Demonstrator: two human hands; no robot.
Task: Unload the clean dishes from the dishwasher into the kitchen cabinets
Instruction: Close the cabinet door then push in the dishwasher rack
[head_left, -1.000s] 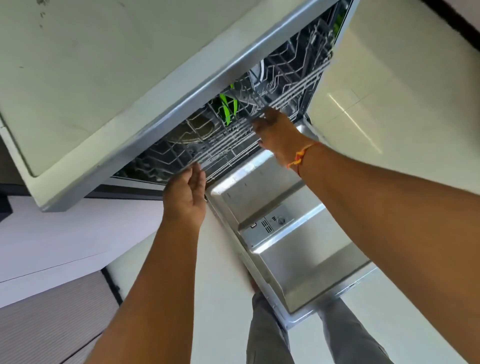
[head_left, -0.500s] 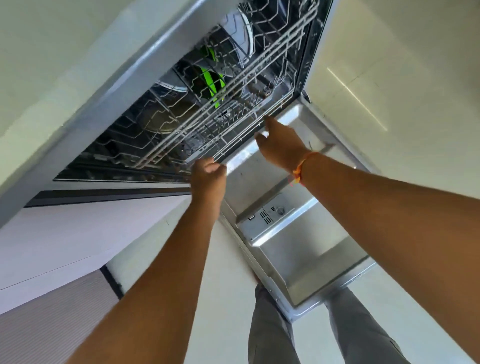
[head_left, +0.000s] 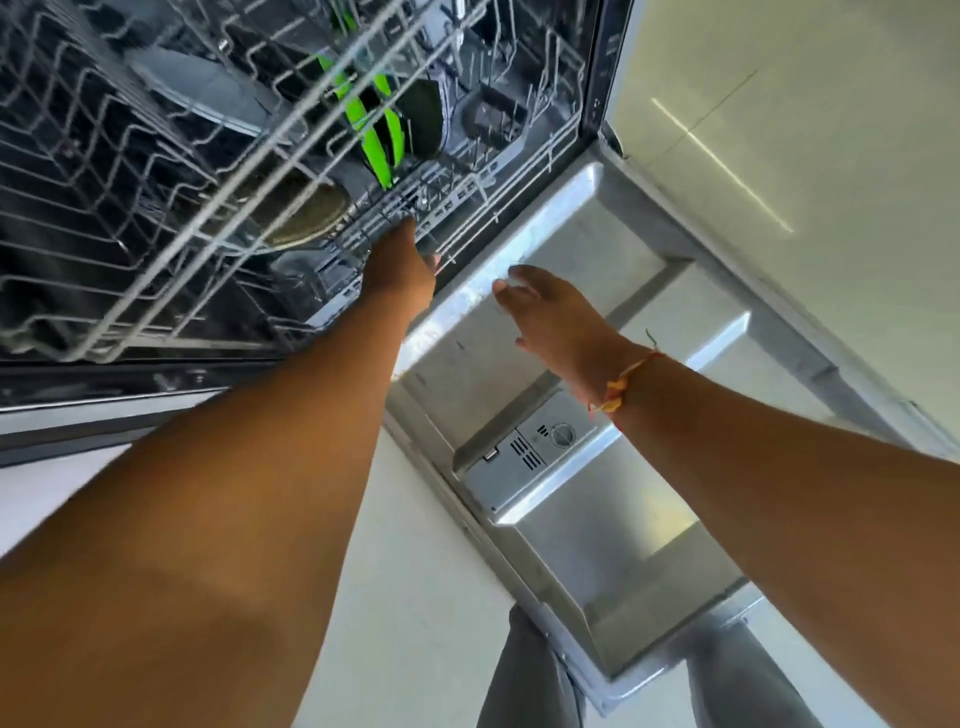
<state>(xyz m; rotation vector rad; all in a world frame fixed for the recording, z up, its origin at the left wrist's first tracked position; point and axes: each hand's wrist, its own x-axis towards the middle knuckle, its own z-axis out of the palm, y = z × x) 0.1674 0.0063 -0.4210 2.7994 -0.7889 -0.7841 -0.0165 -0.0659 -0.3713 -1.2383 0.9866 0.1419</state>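
Observation:
The dishwasher stands open, its steel door (head_left: 613, 530) folded down in front of me. The upper wire rack (head_left: 130, 171) fills the top left. Below it, the lower rack (head_left: 524, 166) holds a green-and-black striped dish (head_left: 382, 140), a brownish round dish (head_left: 306, 213) and a pale plate (head_left: 208, 93). My left hand (head_left: 400, 265) reaches to the lower rack's front rail, fingers curled on the wire. My right hand (head_left: 556, 322), with a thread band on the wrist, hovers over the door's hinge edge, fingers apart and holding nothing.
The detergent dispenser (head_left: 530, 452) sits mid-door. My legs in grey trousers (head_left: 524, 675) stand at the door's near edge. A pale tiled floor (head_left: 779, 130) lies to the right, and a white cabinet front (head_left: 31, 493) is at the left.
The view dropped below the counter edge, showing more of the racks. My left hand moved right and down to the lower rack's front. My right hand came off the rack and opened.

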